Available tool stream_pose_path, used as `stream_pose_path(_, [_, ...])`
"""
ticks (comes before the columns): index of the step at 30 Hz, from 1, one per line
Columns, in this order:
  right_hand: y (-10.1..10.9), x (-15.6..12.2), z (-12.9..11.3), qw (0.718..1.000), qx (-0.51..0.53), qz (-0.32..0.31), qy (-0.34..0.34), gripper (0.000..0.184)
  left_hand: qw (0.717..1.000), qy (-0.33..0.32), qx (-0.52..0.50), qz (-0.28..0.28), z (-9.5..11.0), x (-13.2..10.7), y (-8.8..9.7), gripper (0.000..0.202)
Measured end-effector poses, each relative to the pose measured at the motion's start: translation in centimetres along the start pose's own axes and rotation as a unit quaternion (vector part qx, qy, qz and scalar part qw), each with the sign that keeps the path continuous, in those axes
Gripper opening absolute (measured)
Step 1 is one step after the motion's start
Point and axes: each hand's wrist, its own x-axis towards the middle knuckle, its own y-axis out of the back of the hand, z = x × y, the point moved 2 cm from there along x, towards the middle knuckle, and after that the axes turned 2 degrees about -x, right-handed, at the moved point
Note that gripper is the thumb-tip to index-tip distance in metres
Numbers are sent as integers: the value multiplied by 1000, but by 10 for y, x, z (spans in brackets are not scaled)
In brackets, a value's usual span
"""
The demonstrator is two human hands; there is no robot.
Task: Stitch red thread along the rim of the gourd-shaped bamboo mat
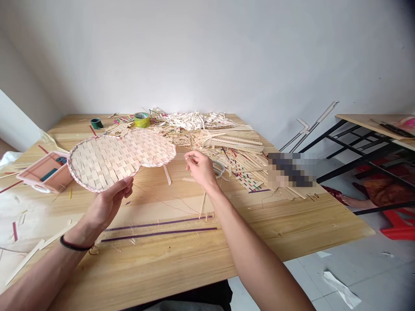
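Note:
My left hand (112, 199) grips the lower edge of a woven bamboo panel (106, 160), thumb on its face. The panel is pale, lobed like a heart, and raised above the table. Red and white binding wraps its rim. My right hand (198, 167) is apart from the panel, a little to its right, with thumb and fingertips pinched together. Whatever the pinch holds is too small to make out. Thin red thread (181, 202) lies in loose curves over the table below the panel. Behind my right wrist, a ring-handled object (219, 167) is partly hidden.
A pink bin (58, 179) stands left on the wooden table (279, 231). At the back are a green spool (96, 123), yellow tape (142, 120), bamboo strips (233, 140) and white curled strips (194, 119). Two purple strips (158, 234) lie in front. Someone's foot (356, 202) shows at right.

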Motion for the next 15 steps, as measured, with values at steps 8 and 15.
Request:
stream_pose_path(8, [20, 12, 13, 998, 5, 66, -14, 28, 1000, -23, 11, 9, -3, 5, 4, 30])
stream_pose_path(15, [32, 21, 30, 991, 13, 135, -15, 36, 1000, -6, -10, -17, 0, 4, 1, 27])
